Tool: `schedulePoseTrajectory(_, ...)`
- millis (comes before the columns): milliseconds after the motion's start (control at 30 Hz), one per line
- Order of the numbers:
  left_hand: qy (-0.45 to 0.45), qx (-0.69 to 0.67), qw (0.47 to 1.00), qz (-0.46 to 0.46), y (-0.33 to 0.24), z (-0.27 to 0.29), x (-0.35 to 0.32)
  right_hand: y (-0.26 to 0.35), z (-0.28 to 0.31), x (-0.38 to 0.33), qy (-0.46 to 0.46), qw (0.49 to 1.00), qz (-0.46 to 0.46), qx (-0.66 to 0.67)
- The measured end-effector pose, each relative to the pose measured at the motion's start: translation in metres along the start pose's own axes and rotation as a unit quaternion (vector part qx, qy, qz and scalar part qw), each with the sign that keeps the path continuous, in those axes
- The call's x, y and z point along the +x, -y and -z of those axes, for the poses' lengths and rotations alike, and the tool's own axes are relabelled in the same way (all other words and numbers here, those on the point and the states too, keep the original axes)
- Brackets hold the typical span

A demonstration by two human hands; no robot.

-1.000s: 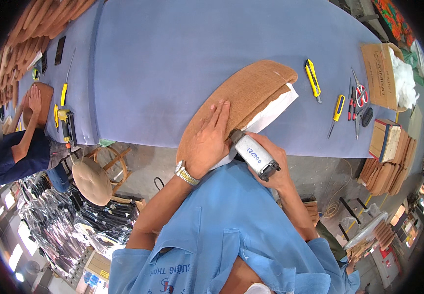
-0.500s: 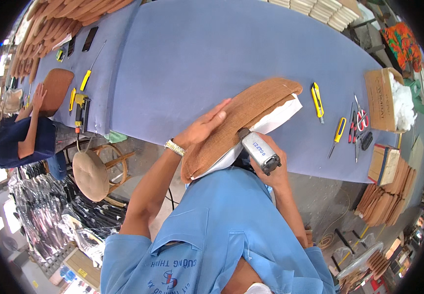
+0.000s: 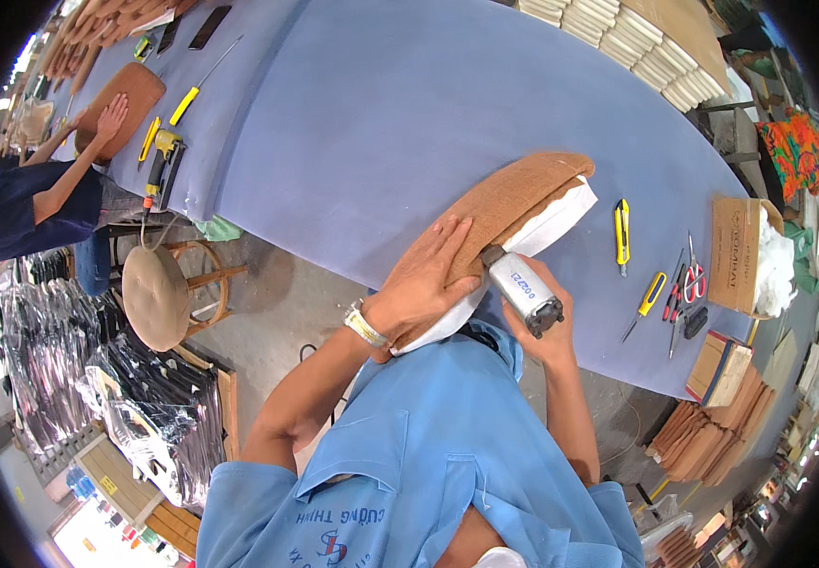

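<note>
A brown fabric cushion or padded seat panel (image 3: 514,194) with a white underside (image 3: 561,216) is tilted at the table's near edge, against my front. My left hand (image 3: 428,275) lies on its brown face, fingers stretched out and thumb apart, close to the seam. In my right hand (image 3: 547,322) is a staple gun (image 3: 523,289) with a grey body, its dark nose against the cushion's edge where brown meets white. The fingers on its handle are partly hidden by the tool.
On the blue table (image 3: 381,114) lie a yellow utility knife (image 3: 623,237), a screwdriver (image 3: 651,295) and scissors (image 3: 694,281), right of the cushion. Beyond them stands a cardboard box (image 3: 733,256) with white stuffing. A co-worker (image 3: 40,204) handles a brown panel (image 3: 130,99) at left, near a stool (image 3: 156,298).
My left hand has slid along the cushion towards the seam, its thumb now nearer the staple gun. The view has shifted, and the staple gun stays at the cushion's edge.
</note>
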State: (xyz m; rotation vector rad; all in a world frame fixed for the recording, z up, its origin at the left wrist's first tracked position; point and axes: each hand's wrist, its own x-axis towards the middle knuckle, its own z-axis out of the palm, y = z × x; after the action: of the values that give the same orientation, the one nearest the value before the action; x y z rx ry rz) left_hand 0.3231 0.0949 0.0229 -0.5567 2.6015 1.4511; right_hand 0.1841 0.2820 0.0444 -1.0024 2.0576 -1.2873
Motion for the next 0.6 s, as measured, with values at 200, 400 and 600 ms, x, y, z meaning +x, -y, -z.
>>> schedulePoseTrajectory(200,-0.035,0.022,0.999,0.021,-0.003,-0.003,0.001,-0.001,-0.004,-0.006,-0.014,1.0,-0.001,0.004)
schedulePoseTrajectory(400,-0.031,0.034,0.998,0.033,-0.006,-0.001,0.001,0.002,-0.001,-0.006,-0.007,1.0,-0.005,0.012)
schedulePoseTrajectory(600,-0.036,0.057,0.997,0.035,-0.009,0.001,0.0,0.001,0.001,-0.01,0.036,0.999,-0.001,0.024)
